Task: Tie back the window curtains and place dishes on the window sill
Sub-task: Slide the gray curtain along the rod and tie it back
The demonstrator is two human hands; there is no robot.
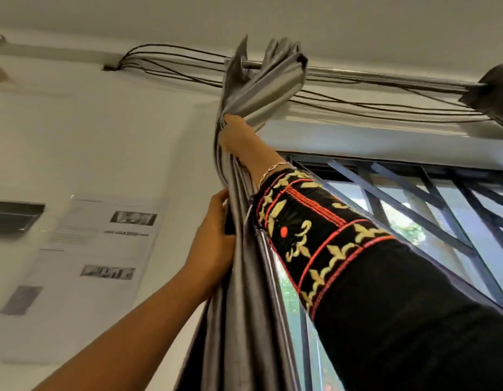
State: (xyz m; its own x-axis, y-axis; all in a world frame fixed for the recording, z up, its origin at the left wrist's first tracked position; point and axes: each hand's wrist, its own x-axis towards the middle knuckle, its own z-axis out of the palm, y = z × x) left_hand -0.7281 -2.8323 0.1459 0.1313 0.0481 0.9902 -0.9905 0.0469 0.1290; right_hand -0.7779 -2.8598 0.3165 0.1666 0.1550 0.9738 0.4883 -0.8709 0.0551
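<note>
while the grey curtain point(239, 300) hangs bunched at the left edge of the window point(414, 215), the right hand point(235, 134) clutches its folds just under the rod point(357, 75) and the left hand point(215, 232) grips the bundle lower down, so gathering seems underway and binding it likely comes next.

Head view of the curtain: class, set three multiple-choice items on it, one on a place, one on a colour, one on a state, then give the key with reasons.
1. Where does the right hand grip the curtain? A below the left hand; B above it, near the rod; C at the hem.
2. The curtain's colour? A grey; B red; C green.
3. The curtain is: A spread flat; B fallen down; C gathered in a bunch.
Key: 1 B, the right hand sits higher, just under the rod; 2 A, the folds show silver-grey; 3 C, both hands hold bunched folds beside the bared window.
</note>
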